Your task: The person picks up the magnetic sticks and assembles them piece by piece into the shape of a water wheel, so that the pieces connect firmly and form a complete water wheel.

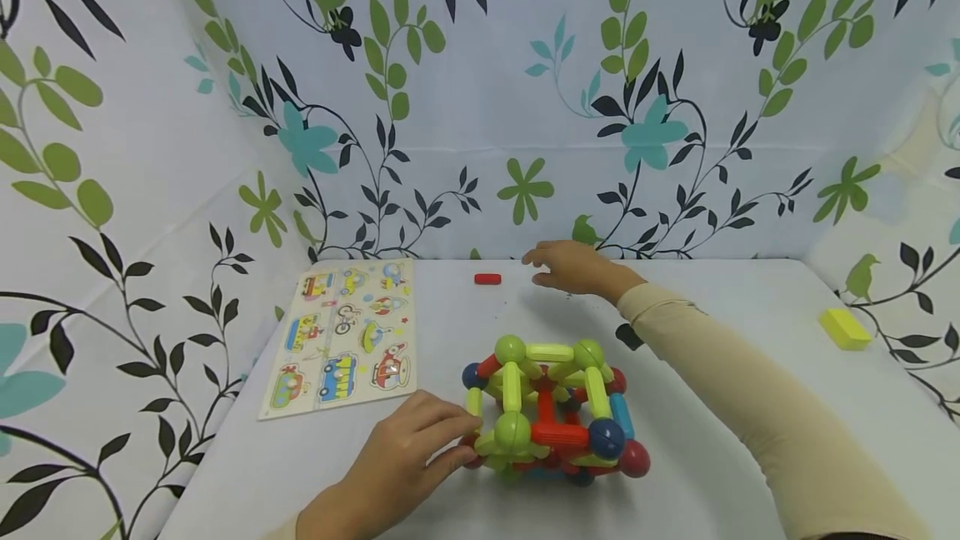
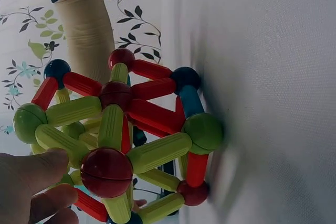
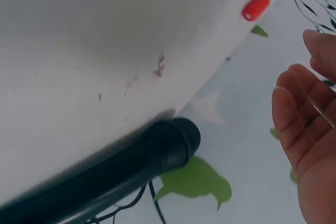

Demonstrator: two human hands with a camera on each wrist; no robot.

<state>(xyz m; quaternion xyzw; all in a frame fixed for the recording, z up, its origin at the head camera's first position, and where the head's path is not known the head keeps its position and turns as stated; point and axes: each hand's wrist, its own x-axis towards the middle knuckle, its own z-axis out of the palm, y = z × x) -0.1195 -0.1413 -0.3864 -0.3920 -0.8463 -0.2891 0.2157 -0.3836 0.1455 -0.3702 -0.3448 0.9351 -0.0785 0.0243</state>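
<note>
White cloth printed with leaves and birds walls in our pale surface (image 1: 750,332) on three sides; near its middle stands the ball-and-rod structure (image 1: 551,411), a closed, roughly box-shaped frame of green, red and blue balls joined by yellow-green, red and blue rods; it looks largely assembled to us, with diagonal braces already in place, though we cannot tell whether more rods are meant to go on. Our left hand (image 1: 397,465) rests against the frame's near left corner, fingertips (image 2: 44,166) touching a yellow-green rod and a red ball, lightly curled about that corner as if steadying it; the left wrist view shows the frame standing on the surface. Our right hand (image 1: 573,267) hovers far beyond the structure, fingers relaxed and loosely spread, holding nothing, as the right wrist view confirms; just left of it lies a single loose red rod (image 1: 487,278), apart from the fingers and not yet picked up; we judge that piece to be what remains to be fetched and fitted. Far left on the surface lies a wooden vehicle puzzle board (image 1: 345,336), its pieces seated; a yellow block (image 1: 845,328) sits well apart at the right edge.
</note>
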